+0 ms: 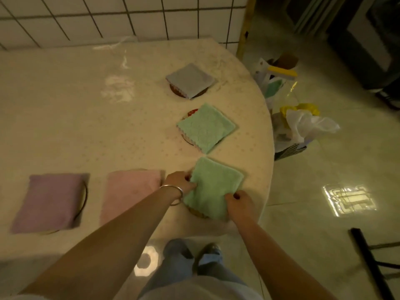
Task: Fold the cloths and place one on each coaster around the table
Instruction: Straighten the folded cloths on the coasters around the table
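Gripping near green cloth [214, 187] at both sides: left hand [180, 182] with fingers curled round its left edge, right hand [239, 201] pinching its near right edge, fingers bent onto the fabric. Folded square, lying on a coaster [195, 212] near the right rim of the table [65, 105], only a sliver of coaster peeking out at the near edge. Bracelet [173, 192] on left wrist

Just beyond, second green cloth [206, 127], paler mint, folded, sitting on a round coaster [191, 112] with red print showing at its far left corner; corners of the two green cloths almost touching. Further off, grey cloth [190, 80] folded on a dark brown coaster [177, 92]

Left of the hands, pink cloth [129, 191] folded, coaster under it not visible. Far left near edge, purple cloth [49, 201] folded on a dark-rimmed coaster [84, 199], rim showing at right side

White tiled wall [108, 18] behind table. Bags [298, 124] on the floor right of table, white and yellow plastic sticking out. Jeans and shoes visible below, near edge
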